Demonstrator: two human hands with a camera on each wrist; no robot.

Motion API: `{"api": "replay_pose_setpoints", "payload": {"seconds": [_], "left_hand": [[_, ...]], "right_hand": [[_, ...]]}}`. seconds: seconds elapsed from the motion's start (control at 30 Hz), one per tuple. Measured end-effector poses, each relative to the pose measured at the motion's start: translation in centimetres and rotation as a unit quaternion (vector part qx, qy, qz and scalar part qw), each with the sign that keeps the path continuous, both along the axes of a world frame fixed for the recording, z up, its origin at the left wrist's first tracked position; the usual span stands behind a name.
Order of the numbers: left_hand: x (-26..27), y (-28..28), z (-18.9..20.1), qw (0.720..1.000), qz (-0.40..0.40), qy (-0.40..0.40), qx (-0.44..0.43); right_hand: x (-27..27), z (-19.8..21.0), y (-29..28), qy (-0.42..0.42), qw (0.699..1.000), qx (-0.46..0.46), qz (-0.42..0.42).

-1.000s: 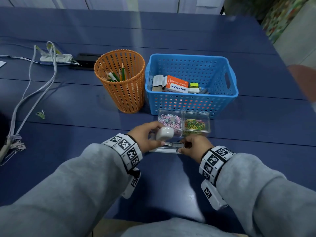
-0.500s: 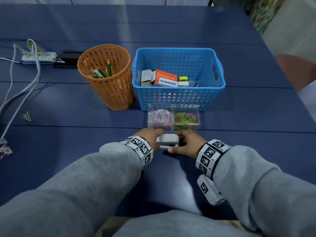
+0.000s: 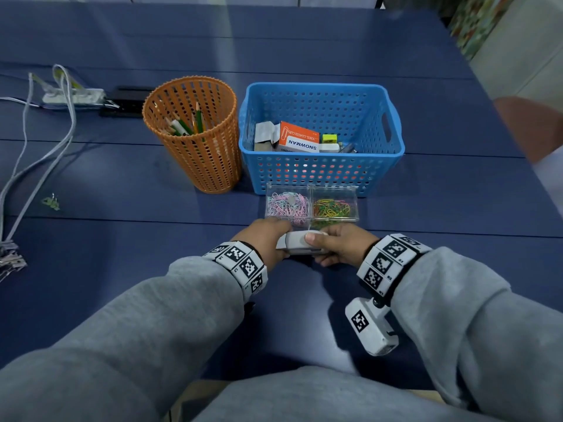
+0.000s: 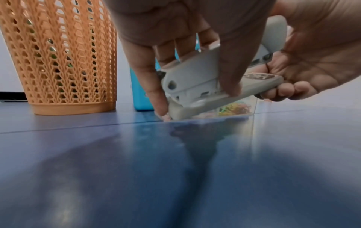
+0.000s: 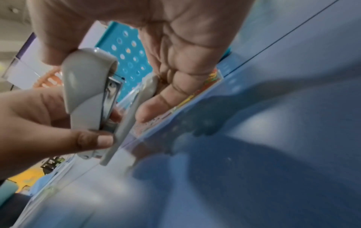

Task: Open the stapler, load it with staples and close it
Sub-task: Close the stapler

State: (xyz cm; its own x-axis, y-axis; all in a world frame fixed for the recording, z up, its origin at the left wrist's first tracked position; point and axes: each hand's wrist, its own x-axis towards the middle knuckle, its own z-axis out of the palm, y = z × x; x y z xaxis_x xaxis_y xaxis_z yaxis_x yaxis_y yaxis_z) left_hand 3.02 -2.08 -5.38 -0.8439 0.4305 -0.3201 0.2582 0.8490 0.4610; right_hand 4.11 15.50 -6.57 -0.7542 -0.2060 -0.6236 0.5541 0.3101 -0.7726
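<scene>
A pale grey stapler [image 3: 300, 242] lies crosswise in front of me on the blue table [image 3: 122, 269], its top arm down over the magazine. My left hand [image 3: 268, 239] grips its hinge end between thumb and fingers. My right hand [image 3: 335, 243] holds the front end, thumb on the top arm and fingers under the base. In the left wrist view the stapler [image 4: 195, 80] tilts, its hinge end on the table and its front end lifted. The right wrist view shows a narrow gap between the stapler's [image 5: 86, 86] top arm and its base. No loose staples are visible.
A clear two-part box of paper clips [image 3: 310, 205] stands just beyond the hands. Behind it are a blue basket [image 3: 320, 175] with an orange SNOWMAN box [image 3: 300, 138] and small boxes, and an orange pencil cup [image 3: 195, 138]. Cables [image 3: 39, 153] run along the left.
A second ago the stapler's top arm stood raised with the magazine exposed. It came down, and both hands now hold the closed stapler with its front end lifted.
</scene>
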Motion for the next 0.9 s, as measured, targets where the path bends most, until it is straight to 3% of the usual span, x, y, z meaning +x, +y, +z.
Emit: {"api": "replay_pose_setpoints", "payload": {"seconds": [0.17,0.6,0.73,0.9], "left_hand": [[-0.1,-0.1,1.3,0.999,0.025,0.001,0.040],[-1.5,0.2,4.4,0.998,-0.039,0.042,0.036],[-1.9,-0.3,5.6,0.996,-0.004,0.056,0.074],[-1.9,-3.0,5.8,0.990,0.077,0.014,0.113]], "right_hand": [[-0.2,1.5,0.1,0.014,0.998,-0.037,-0.043],[-0.4,6.0,1.3,0.084,0.994,-0.041,-0.059],[-1.2,8.1,1.9,0.111,0.992,0.013,-0.057],[-2.9,12.1,3.8,0.164,0.981,0.043,-0.094]]}}
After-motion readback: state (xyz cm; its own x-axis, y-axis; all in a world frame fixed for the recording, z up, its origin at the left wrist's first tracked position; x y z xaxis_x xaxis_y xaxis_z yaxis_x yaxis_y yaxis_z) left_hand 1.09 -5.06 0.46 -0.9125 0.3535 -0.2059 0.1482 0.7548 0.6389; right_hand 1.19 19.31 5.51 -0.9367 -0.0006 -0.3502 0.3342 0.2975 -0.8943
